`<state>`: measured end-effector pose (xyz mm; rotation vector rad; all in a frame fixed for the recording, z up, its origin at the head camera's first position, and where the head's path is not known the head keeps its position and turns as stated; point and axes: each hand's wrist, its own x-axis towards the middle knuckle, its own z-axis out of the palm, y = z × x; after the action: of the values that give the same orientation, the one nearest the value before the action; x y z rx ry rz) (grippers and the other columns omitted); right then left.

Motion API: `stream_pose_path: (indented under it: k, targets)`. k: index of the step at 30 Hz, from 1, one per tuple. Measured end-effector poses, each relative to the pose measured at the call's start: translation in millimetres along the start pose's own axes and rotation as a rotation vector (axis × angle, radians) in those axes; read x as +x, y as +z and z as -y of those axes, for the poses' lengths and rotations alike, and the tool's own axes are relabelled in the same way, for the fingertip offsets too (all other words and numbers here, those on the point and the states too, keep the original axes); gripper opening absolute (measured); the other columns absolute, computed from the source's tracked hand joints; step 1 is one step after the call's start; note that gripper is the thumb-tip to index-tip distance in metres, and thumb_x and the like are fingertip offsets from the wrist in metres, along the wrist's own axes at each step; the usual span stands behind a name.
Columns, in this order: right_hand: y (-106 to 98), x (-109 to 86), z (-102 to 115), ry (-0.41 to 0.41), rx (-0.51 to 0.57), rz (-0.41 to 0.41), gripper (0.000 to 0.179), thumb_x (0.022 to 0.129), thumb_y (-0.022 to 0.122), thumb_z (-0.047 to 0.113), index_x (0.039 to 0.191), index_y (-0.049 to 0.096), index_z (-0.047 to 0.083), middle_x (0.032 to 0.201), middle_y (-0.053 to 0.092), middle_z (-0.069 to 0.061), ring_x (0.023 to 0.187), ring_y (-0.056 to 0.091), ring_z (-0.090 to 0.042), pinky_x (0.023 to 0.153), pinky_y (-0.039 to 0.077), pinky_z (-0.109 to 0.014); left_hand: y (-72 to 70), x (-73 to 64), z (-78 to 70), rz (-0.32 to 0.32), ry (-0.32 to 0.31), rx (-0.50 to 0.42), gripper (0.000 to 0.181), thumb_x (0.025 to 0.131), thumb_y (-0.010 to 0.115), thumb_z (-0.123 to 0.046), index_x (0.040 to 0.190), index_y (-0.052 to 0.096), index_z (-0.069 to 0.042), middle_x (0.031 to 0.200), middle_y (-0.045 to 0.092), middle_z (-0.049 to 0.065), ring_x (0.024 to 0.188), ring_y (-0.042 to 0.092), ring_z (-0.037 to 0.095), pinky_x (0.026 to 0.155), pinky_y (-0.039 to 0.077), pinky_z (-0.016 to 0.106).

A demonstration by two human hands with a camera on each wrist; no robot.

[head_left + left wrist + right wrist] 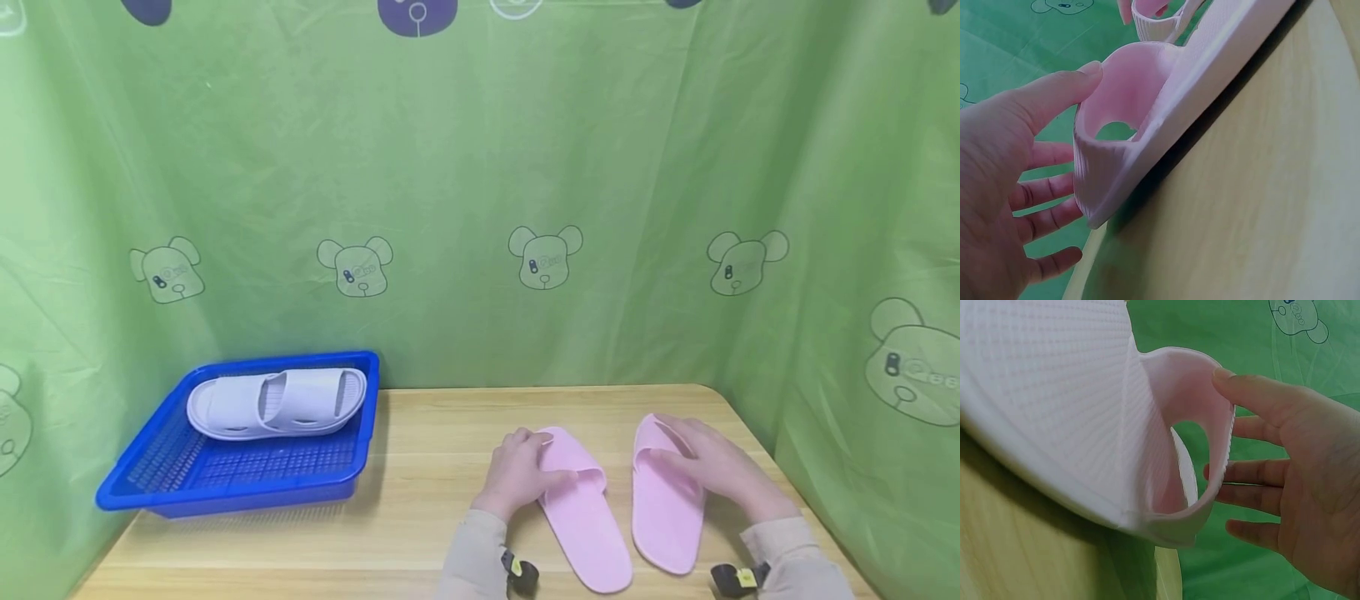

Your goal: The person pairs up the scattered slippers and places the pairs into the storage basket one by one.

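Note:
Two pink slippers lie sole down on the wooden table in the head view, toes pointing away and tilted apart. At the strap of the left pink slipper (590,537) is my left hand (517,471), its thumb at the strap's edge. In the left wrist view, the other fingers (1047,194) spread loosely along the strap's outer side. My right hand (712,462) is at the strap of the right pink slipper (666,529). Its thumb touches the strap's rim in the right wrist view, while the fingers (1254,472) extend loosely beside the strap.
A blue basket (366,433) stands at the table's left side. Inside it, toward the back, lies a pair of pale lavender slippers (313,398). Green curtains (450,167) with bear outlines surround the wooden table (427,467) at the back and sides.

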<state>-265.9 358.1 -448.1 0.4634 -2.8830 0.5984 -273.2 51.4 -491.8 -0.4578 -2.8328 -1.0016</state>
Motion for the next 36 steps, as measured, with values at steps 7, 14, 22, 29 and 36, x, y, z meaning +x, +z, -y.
stream_pose_path:
  k: [7,14,22,29,36]
  targets:
    - [-2.4,0.1,0.6,-0.010,-0.004,-0.007,0.071,0.091,0.063,0.046,0.141,0.045,0.000,0.132,0.053,-0.033,0.119,0.051,-0.052,0.096,0.038,-0.069,-3.4,-0.1,-0.8,-0.003,-0.018,0.035,0.076,0.070,0.072,-0.068,0.129,0.063,-0.021,0.114,0.061,-0.001,0.098,0.053,0.012,0.085,0.044,0.032]
    - [-3.3,0.0,-1.1,-0.003,-0.025,-0.020,0.069,0.092,0.062,0.047,0.141,0.046,0.002,0.134,0.052,-0.031,0.121,0.050,-0.051,0.096,0.037,-0.069,-4.5,0.5,-0.1,-0.010,-0.015,0.066,0.077,0.069,0.074,-0.067,0.128,0.064,-0.019,0.108,0.061,-0.001,0.091,0.052,0.011,0.079,0.043,0.029]
    - [-5.6,-0.1,-1.7,-0.005,-0.049,-0.029,0.067,0.093,0.061,0.046,0.141,0.046,0.001,0.133,0.052,-0.032,0.119,0.050,-0.052,0.095,0.038,-0.070,-6.2,0.4,0.7,-0.005,-0.002,0.116,0.074,0.070,0.074,-0.064,0.126,0.065,-0.017,0.101,0.060,-0.002,0.085,0.051,0.010,0.075,0.042,0.028]
    - [-7.6,0.0,-1.2,0.013,-0.051,-0.030,0.070,0.092,0.061,0.048,0.141,0.045,0.001,0.134,0.050,-0.033,0.120,0.049,-0.053,0.094,0.038,-0.071,-7.4,0.1,-0.4,-0.005,-0.009,0.113,0.073,0.069,0.075,-0.064,0.124,0.066,-0.016,0.101,0.060,-0.001,0.086,0.051,0.010,0.077,0.043,0.031]
    - [-8.4,0.0,-1.6,0.023,-0.056,-0.032,0.070,0.092,0.061,0.048,0.142,0.045,0.001,0.134,0.051,-0.032,0.118,0.050,-0.053,0.093,0.039,-0.071,-7.9,-0.3,-0.8,-0.015,-0.023,0.109,0.071,0.068,0.075,-0.063,0.121,0.067,-0.016,0.101,0.060,-0.002,0.087,0.052,0.011,0.077,0.043,0.033]
